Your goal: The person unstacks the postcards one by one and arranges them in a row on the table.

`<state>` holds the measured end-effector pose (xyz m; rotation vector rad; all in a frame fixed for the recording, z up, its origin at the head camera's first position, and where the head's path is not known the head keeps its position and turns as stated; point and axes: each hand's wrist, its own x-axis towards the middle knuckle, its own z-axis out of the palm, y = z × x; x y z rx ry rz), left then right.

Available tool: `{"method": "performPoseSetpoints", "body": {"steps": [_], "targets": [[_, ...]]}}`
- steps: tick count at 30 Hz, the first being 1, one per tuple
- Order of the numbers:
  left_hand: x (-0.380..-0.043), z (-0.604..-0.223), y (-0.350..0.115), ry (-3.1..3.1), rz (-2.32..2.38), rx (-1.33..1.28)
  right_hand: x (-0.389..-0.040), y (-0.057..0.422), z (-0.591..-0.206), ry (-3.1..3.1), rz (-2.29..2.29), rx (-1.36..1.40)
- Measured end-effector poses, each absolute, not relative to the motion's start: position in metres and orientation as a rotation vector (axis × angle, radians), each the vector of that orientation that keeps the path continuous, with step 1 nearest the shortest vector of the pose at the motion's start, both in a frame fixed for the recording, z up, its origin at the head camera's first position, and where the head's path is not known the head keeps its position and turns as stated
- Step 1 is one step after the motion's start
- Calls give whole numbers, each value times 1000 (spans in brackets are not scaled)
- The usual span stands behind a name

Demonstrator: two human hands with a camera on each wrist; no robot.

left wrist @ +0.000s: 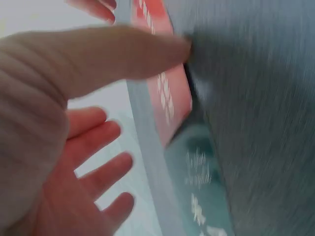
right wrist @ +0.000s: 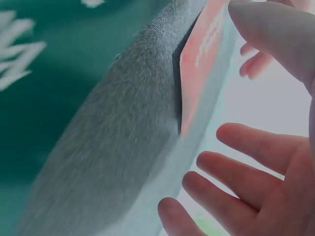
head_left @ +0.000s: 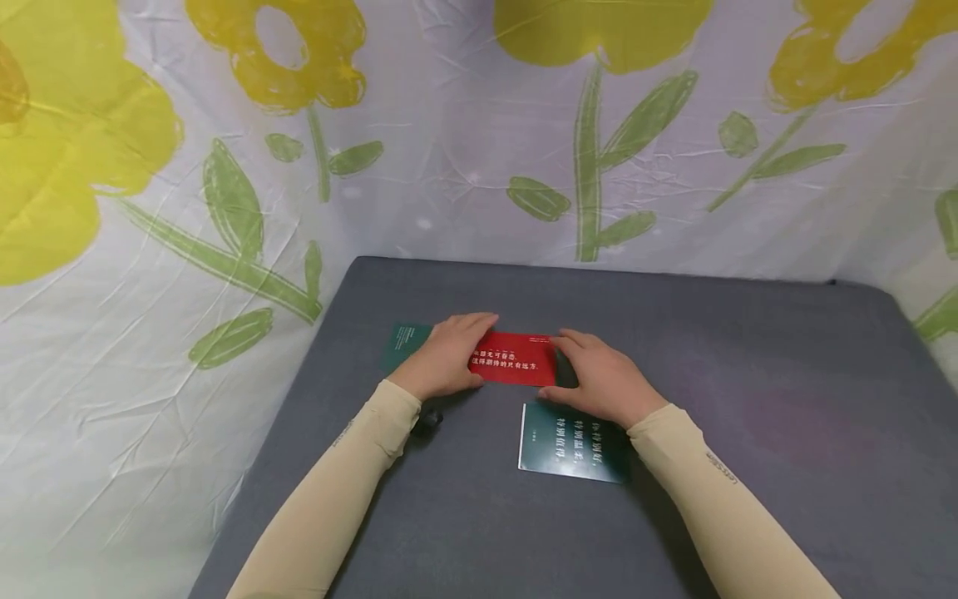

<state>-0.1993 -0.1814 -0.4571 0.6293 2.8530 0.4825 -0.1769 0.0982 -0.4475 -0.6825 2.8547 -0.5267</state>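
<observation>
A red card (head_left: 512, 358) with white writing lies on the grey table between the two hands. My left hand (head_left: 445, 353) is at its left end, fingers loosely spread; in the left wrist view the thumb (left wrist: 147, 51) overlaps the card's near edge. Around the right end is my right hand (head_left: 602, 378), thumb and fingers apart, the fingers (right wrist: 236, 169) spread in the right wrist view. Under the left hand, a dark green card (head_left: 407, 339) shows beyond the red card's left end. Another green card (head_left: 572, 445) with white writing lies below the right hand.
The grey table (head_left: 748, 358) reaches out to the right and toward the front. Behind it and along the left hangs a white sheet (head_left: 449, 158) printed with yellow flowers. A small black object (head_left: 428, 420) sits beside the left wrist.
</observation>
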Motion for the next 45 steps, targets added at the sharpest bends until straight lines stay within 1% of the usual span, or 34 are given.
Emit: {"method": "performPoseSetpoints", "body": {"steps": [5,13,19,24,35,45], "targets": [[-178,-453,-171,2884,552,710,-158,114,-444,2880,-515,-685],[-138,-444,-157,2775,588,798,-127,132,-452,2889,-533,-718],[-120,-442,-145,2676,606,887,-107,140,-455,2878,-566,-736],[-113,-444,-139,2665,579,906,-95,145,-456,2875,-573,-735],[-103,-459,-127,2659,440,947,-82,151,-463,2858,-569,-722],[-106,-457,-118,2672,425,960,-79,160,-464,2877,-581,-685]]}}
